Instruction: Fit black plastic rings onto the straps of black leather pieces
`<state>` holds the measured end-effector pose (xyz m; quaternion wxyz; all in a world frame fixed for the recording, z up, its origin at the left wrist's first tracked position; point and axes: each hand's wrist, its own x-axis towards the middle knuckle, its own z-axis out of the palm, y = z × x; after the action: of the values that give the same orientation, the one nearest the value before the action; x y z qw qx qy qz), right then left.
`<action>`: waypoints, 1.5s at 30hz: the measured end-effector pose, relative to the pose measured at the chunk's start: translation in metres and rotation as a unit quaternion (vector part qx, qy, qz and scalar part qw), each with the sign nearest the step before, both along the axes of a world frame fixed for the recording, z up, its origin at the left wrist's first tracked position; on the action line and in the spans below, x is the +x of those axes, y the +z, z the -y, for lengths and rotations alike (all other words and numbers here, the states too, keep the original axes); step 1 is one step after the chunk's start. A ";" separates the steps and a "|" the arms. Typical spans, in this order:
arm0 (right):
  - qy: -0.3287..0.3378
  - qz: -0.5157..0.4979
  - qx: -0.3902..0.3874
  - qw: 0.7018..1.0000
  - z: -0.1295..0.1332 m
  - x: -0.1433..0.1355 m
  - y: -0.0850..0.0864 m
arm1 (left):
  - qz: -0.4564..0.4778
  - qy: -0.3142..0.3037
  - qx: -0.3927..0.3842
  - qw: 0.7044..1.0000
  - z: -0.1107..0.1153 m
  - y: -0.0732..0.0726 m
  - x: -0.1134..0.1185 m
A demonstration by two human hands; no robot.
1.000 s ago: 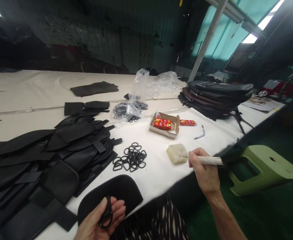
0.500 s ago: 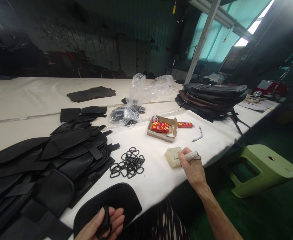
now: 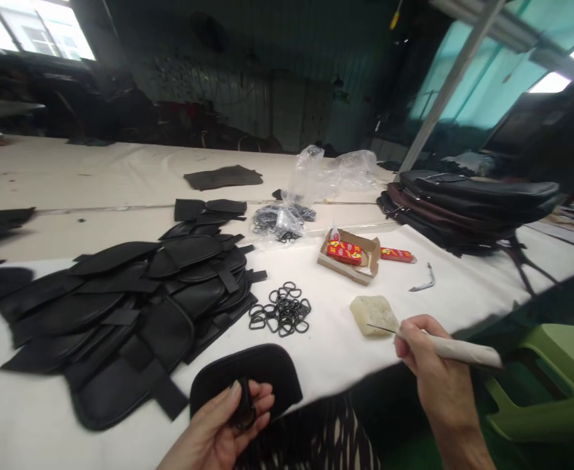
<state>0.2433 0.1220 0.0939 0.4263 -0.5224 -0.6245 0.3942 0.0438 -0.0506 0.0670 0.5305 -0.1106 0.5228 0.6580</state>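
Note:
At the table's near edge, my left hand [image 3: 225,424] closes its thumb and fingers on a short black strap [image 3: 245,398], folded around a D-ring at its lower end. Behind it lies a black padded panel [image 3: 281,375] with a rounded edge; whether the strap joins it is hidden. An awl [image 3: 465,350] with a pale wrapped handle is gripped in my right hand [image 3: 433,365]. Its thin tip points left, over or against a yellowish wax-like block [image 3: 372,314]; contact is unclear. A pile of black D-rings [image 3: 281,312] sits between my hands, farther back.
Black padded pieces with straps [image 3: 134,320] are heaped at left. Behind the block are a cardboard box [image 3: 348,269] with red packets and a small bent metal tool [image 3: 424,281]. Black bags [image 3: 473,209] stack at right, above a green stool [image 3: 561,372].
The view has swung left. My right hand has drawn the awl back to the right from the block, exposing its shaft. My left hand keeps its hold on the strap.

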 end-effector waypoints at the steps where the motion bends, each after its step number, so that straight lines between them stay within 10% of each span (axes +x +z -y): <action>1: 0.031 -0.056 -0.035 0.997 0.010 -0.003 0.002 | 0.009 -0.004 0.019 1.000 0.002 -0.001 0.000; 9: 0.213 -0.208 -0.274 0.914 0.086 -0.062 0.000 | 0.042 -0.037 0.131 0.990 0.017 -0.006 0.002; 45: 0.319 -0.109 -0.219 0.915 0.093 -0.090 -0.017 | -0.027 -0.009 0.171 0.985 0.014 -0.009 0.015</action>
<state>0.1535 0.0288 0.0764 0.2182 -0.3294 -0.6053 0.6911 0.0592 -0.0647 0.0578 0.5329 0.0039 0.4179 0.7358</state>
